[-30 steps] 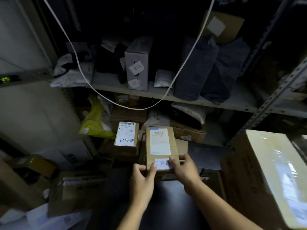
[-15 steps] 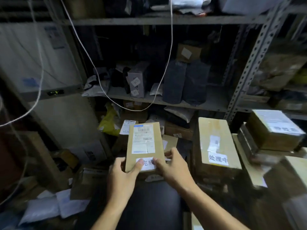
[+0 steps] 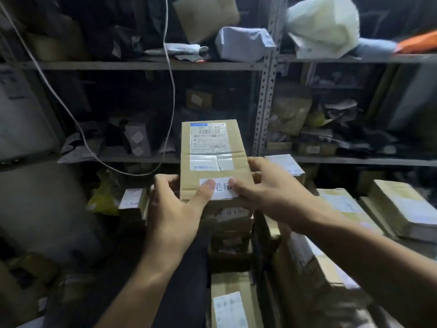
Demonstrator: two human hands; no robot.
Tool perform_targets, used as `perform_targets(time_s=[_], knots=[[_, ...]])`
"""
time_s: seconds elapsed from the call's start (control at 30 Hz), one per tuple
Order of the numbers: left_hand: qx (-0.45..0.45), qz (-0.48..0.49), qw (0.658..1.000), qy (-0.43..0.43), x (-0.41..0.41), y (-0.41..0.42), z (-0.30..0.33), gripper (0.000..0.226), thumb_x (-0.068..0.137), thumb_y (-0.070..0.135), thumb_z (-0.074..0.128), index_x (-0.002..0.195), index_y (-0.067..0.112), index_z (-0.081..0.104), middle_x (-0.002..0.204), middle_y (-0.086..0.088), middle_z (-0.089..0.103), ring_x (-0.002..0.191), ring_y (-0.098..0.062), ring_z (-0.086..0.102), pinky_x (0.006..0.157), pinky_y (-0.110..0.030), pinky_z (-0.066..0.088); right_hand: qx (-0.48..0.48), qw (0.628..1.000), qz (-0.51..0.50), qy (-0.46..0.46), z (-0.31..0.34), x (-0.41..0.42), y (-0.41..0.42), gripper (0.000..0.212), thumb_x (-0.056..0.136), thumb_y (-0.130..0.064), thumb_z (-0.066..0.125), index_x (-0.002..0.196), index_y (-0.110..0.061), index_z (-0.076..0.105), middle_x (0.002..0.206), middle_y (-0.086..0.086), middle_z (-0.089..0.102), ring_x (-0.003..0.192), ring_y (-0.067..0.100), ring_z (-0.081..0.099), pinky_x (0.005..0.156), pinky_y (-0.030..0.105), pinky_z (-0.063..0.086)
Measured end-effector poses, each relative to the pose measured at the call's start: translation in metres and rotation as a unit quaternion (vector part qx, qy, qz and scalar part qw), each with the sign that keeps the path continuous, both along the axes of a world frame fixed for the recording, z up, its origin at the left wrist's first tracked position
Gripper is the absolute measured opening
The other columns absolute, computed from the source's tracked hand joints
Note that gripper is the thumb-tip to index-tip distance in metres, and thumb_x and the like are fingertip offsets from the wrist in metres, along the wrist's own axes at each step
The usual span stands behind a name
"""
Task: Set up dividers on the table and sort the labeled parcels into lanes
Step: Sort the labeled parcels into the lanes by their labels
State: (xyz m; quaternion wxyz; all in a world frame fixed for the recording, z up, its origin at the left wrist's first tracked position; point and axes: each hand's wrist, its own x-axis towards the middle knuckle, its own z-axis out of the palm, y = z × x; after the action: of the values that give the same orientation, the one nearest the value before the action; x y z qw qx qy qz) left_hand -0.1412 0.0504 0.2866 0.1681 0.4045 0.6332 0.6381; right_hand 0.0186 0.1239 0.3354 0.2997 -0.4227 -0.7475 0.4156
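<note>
In the head view, a small brown cardboard parcel (image 3: 214, 159) with a printed shipping label and a white handwritten sticker is held up in front of the grey metal shelving (image 3: 266, 95), above a stack of other brown cardboard boxes (image 3: 230, 233). It is gripped at its near end only: the left hand (image 3: 173, 209) is curled round the left edge with the thumb pressed on the top face, and the right hand (image 3: 269, 185) is wrapped round the right edge with its thumb laid on the sticker. Because the far end is unsupported, the parcel could be tipped forward or let slip if either grip were loosened while it is carried. The white sticker is partly covered by both thumbs, so the lane marking could be misread. A white cable (image 3: 170, 91) hangs just behind the parcel and might be snagged if the box were raised further. Both forearms are stretched forward, converging on the parcel. No dividers can be made out in the dim scene.
</note>
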Motion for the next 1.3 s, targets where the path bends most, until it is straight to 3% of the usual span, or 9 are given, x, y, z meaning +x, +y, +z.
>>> perform_targets(time_s=[0.13,0.2,0.33,0.6,0.83,1.03,1.3], knots=[[0.006,-0.077,0.997,0.003,0.049,0.033,0.016,0.05,0.064,0.058,0.077,0.091,0.037,0.041,0.1,0.012,0.059,0.08,0.011,0.061,0.054,-0.006,0.046,0.006,0.998,-0.06,0.026,0.022,0.061,0.006,0.035,0.088,-0.032,0.072,0.12,-0.028,0.059,0.108,-0.006,0.072,0.097,0.011,0.07,0.084,0.04,0.06],[-0.002,-0.111,0.994,0.012,0.077,0.048,0.024,0.051,0.065,0.06,0.076,0.094,0.038,0.041,0.103,0.011,0.057,0.082,0.004,0.062,0.055,-0.01,0.047,0.003,0.996,-0.087,0.03,0.029,0.094,0.008,0.04,0.089,-0.03,0.072,0.125,-0.023,0.057,0.11,-0.004,0.072,0.1,0.013,0.07,0.084,0.04,0.06],[-0.026,-0.161,0.985,0.047,0.139,0.075,0.035,0.062,0.068,0.062,0.075,0.106,0.026,0.041,0.109,0.005,0.054,0.095,-0.009,0.059,0.075,-0.029,0.054,0.005,0.99,-0.141,0.026,0.036,0.161,0.011,0.035,0.091,-0.03,0.07,0.122,-0.023,0.057,0.11,-0.005,0.071,0.093,0.01,0.071,0.076,0.029,0.062],[-0.066,-0.224,0.969,0.08,0.273,0.122,0.052,0.065,0.073,0.061,0.072,0.111,0.019,0.041,0.115,-0.003,0.052,0.102,-0.02,0.057,0.085,-0.043,0.055,0.014,0.979,-0.204,0.02,0.042,0.296,0.039,0.023,0.094,-0.03,0.066,0.116,-0.025,0.062,0.103,-0.006,0.072,0.078,0.002,0.072,0.054,0.018,0.055],[-0.112,-0.246,0.959,0.086,0.376,0.141,0.039,0.068,0.071,0.062,0.072,0.11,0.016,0.042,0.115,-0.004,0.054,0.101,-0.021,0.059,0.086,-0.044,0.054,-0.028,0.975,-0.22,0.017,0.024,0.403,0.062,0.031,0.091,-0.031,0.069,0.119,-0.027,0.057,0.101,-0.003,0.074,0.083,0.013,0.074,0.067,0.033,0.062],[-0.146,-0.258,0.952,0.076,0.437,0.15,0.019,0.068,0.07,0.061,0.074,0.111,0.017,0.042,0.116,-0.003,0.055,0.103,-0.02,0.059,0.088,-0.043,0.053,-0.045,0.975,-0.217,0.023,0.002,0.464,0.071,0.015,0.091,-0.027,0.068,0.098,-0.036,0.059,0.095,-0.009,0.073,0.079,0.005,0.073,0.057,0.022,0.056],[-0.167,-0.228,0.956,0.075,0.445,0.132,-0.015,0.064,0.07,0.061,0.075,0.111,0.024,0.041,0.11,0.006,0.052,0.094,-0.009,0.057,0.071,-0.03,0.055,-0.071,0.976,-0.205,0.012,-0.036,0.474,0.066,0.048,0.088,-0.034,0.072,0.13,-0.026,0.051,0.113,-0.005,0.066,0.102,0.016,0.066,0.079,0.039,0.062]])
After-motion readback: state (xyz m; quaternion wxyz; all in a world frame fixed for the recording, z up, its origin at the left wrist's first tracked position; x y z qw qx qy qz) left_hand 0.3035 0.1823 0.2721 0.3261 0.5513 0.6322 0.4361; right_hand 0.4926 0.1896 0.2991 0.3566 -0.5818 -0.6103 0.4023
